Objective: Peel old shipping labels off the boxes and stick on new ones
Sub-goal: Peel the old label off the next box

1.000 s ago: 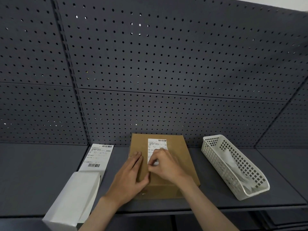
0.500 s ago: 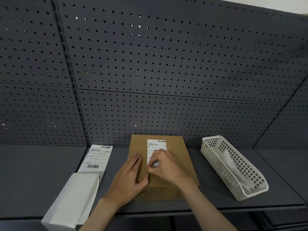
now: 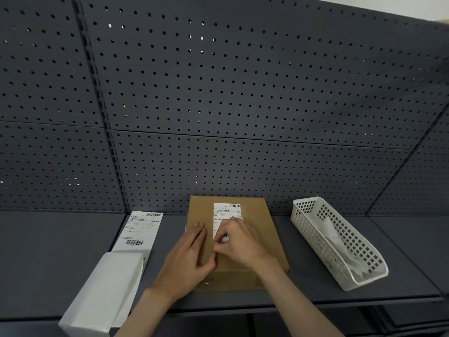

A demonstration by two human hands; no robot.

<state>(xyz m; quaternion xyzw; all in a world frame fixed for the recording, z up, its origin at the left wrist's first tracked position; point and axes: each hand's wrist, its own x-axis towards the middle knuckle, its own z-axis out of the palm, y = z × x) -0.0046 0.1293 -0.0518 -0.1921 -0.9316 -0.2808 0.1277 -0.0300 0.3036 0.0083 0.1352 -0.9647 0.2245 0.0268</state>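
Note:
A flat brown cardboard box point(image 3: 257, 215) lies on the dark grey shelf point(image 3: 48, 251) in front of me. A white shipping label point(image 3: 227, 212) with a barcode is stuck along its top. My left hand point(image 3: 187, 256) rests flat on the box's left side, fingers straight. My right hand point(image 3: 239, 242) has its fingers curled over the label's near end and pinches at its lower left corner; that end of the label is hidden under the hand.
A strip of printed labels point(image 3: 141, 229) lies left of the box, running into a white folded stack point(image 3: 104, 293) at the shelf's front edge. A white perforated plastic basket point(image 3: 340, 242) holding crumpled backing paper stands to the right. A pegboard wall point(image 3: 218, 105) rises behind.
Both hands stay in nearly the same place on the box. The right hand's fingers keep working at the label's near corner; no clear lift of the label shows.

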